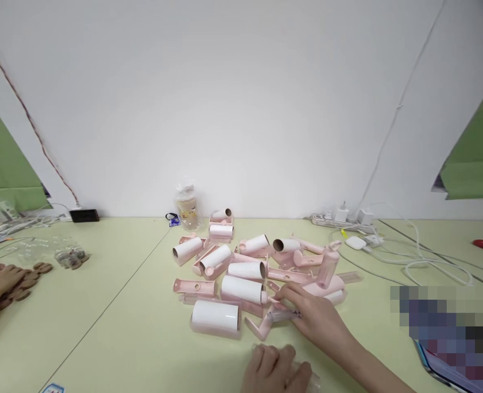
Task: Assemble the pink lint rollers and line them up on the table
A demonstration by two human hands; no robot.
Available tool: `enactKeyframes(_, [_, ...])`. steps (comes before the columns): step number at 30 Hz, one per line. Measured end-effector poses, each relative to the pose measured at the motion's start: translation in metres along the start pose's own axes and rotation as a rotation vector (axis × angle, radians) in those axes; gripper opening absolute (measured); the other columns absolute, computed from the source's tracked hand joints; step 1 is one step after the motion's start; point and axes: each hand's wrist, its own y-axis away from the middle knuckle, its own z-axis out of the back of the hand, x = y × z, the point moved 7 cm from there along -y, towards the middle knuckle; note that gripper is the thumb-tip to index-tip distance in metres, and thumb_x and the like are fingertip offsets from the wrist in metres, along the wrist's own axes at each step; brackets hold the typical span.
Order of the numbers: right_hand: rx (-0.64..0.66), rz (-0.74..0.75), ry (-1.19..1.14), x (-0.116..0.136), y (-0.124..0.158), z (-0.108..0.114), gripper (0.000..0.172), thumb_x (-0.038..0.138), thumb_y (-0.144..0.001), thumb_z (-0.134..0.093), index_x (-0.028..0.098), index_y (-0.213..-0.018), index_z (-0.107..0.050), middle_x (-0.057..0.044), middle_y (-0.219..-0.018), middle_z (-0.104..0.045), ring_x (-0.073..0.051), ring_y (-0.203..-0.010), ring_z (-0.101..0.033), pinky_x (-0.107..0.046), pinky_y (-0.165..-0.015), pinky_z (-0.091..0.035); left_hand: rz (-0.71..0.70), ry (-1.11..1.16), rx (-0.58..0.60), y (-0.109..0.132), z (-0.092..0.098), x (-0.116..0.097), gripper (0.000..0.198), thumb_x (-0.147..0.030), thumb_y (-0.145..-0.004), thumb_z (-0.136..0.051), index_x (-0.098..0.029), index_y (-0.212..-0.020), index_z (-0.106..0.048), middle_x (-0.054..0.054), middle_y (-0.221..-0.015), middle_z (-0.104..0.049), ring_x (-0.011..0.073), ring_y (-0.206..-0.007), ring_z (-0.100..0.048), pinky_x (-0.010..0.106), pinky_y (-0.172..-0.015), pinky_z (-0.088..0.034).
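My left hand (274,370) is closed at the table's near edge, knuckles up, around a piece of clear plastic (314,382) that is mostly hidden. Reaching into the pile, my right hand (317,312) has its fingertips pinched at a small pink plastic part (274,301). Just under its fingers lies a clear tube with a pink bent end (262,328). Around it are several white cardboard-like rolls in pink holders, such as the white roll (215,315) in front and another white roll (241,288) behind. A pink pump-type bottle (328,266) leans behind my right hand.
At far left, another person's hand (6,279) rests on brown round pieces (24,286). A bagged cup (189,207) stands by the wall. White cables (433,262) and a power strip (325,219) lie at right, with a phone-like device (433,365) nearer.
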Motion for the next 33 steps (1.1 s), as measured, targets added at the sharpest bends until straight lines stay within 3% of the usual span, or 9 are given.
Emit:
enactKeyframes(2, [-0.006,-0.015,0.169,-0.001,-0.003,0.0,0.031,0.005,-0.075,-0.041,0.023,-0.092,-0.06,-0.002,-0.098,-0.067,-0.018,-0.065,-0.067,-0.022,-0.04,-0.031,0.049,-0.061,0.058,-0.003,-0.005,0.003,0.016,-0.017,-0.081,-0.05,-0.027,-0.092,-0.057,0.0,-0.072,-0.061,0.0149,-0.052,-0.053,0.027,-0.047,-0.037])
enactKeyframes(7, [-0.004,-0.045,0.246,0.002,-0.012,0.002,0.028,0.004,-0.078,-0.04,0.021,-0.084,-0.063,-0.003,-0.082,-0.071,-0.02,-0.062,-0.068,-0.023,-0.04,-0.029,0.113,-0.073,0.409,-0.012,-0.032,0.004,0.029,-0.01,-0.068,-0.057,-0.02,-0.096,-0.052,0.003,-0.082,-0.061,0.0149,-0.051,-0.057,0.024,-0.037,-0.035])
enactKeyframes(9, [-0.002,-0.046,0.253,0.004,-0.012,0.005,0.028,0.005,-0.078,-0.042,0.022,-0.086,-0.063,-0.003,-0.082,-0.072,-0.021,-0.062,-0.068,-0.023,-0.041,-0.032,0.104,-0.097,0.499,-0.017,-0.04,0.006,0.028,-0.007,-0.064,-0.055,-0.018,-0.09,-0.052,0.007,-0.087,-0.061,0.0171,-0.053,-0.058,0.025,-0.041,-0.041])
enactKeyframes(14, [-0.068,-0.047,0.196,-0.001,0.005,0.023,0.027,0.019,-0.086,-0.038,0.026,-0.099,-0.061,-0.001,-0.091,-0.072,-0.02,-0.067,-0.068,-0.024,-0.044,-0.038,0.14,-0.06,0.673,-0.026,-0.056,0.024,0.038,0.003,-0.068,-0.044,-0.015,-0.101,-0.051,0.008,-0.085,-0.059,0.022,-0.066,-0.06,0.033,-0.056,-0.049])
enactKeyframes(18, [-0.316,-0.126,-0.004,-0.027,0.029,0.057,0.023,0.033,-0.085,-0.039,0.027,-0.091,-0.061,0.0,-0.073,-0.069,-0.017,-0.057,-0.064,-0.023,-0.05,-0.042,0.17,-0.026,0.701,-0.034,-0.061,0.048,0.04,0.005,-0.069,-0.041,-0.015,-0.101,-0.051,0.009,-0.096,-0.058,0.0221,-0.071,-0.06,0.033,-0.059,-0.049])
enactKeyframes(22, [-0.452,-0.37,-0.089,-0.067,0.042,0.078,0.037,0.048,-0.08,-0.046,0.025,-0.109,-0.046,0.003,-0.066,-0.056,-0.017,-0.051,-0.059,-0.023,-0.047,-0.04,0.193,0.028,0.688,-0.044,-0.064,0.07,0.044,0.007,-0.07,-0.037,-0.014,-0.106,-0.048,0.011,-0.105,-0.055,0.0232,-0.083,-0.058,0.036,-0.069,-0.049])
enactKeyframes(26, [-0.364,-0.458,-0.13,-0.089,0.032,0.07,0.055,0.056,-0.074,-0.051,0.026,-0.118,-0.037,0.003,-0.07,-0.056,-0.019,-0.052,-0.059,-0.024,-0.045,-0.039,0.145,0.141,0.657,-0.054,-0.069,0.083,0.027,-0.007,-0.083,-0.036,-0.017,-0.106,-0.047,0.009,-0.103,-0.054,0.0213,-0.088,-0.056,0.034,-0.073,-0.048])
enactKeyframes(29, [-0.282,-0.461,-0.163,-0.096,0.022,0.056,0.038,0.053,-0.075,-0.052,0.027,-0.102,-0.048,0.002,-0.067,-0.059,-0.02,-0.053,-0.059,-0.024,-0.045,-0.038,0.106,0.247,0.632,-0.056,-0.071,0.088,0.023,-0.015,-0.085,-0.039,-0.019,-0.106,-0.048,0.007,-0.105,-0.054,0.0193,-0.088,-0.057,0.032,-0.073,-0.048])
enactKeyframes(33, [-0.275,-0.433,-0.198,-0.1,0.018,0.049,0.021,0.043,-0.077,-0.049,0.025,-0.088,-0.053,0.0,-0.07,-0.063,-0.022,-0.061,-0.061,-0.027,-0.052,-0.041,0.125,0.37,0.582,-0.058,-0.06,0.089,0.035,-0.02,-0.083,-0.045,-0.02,-0.117,-0.042,0.008,-0.114,-0.052,0.0196,-0.095,-0.055,0.032,-0.078,-0.048])
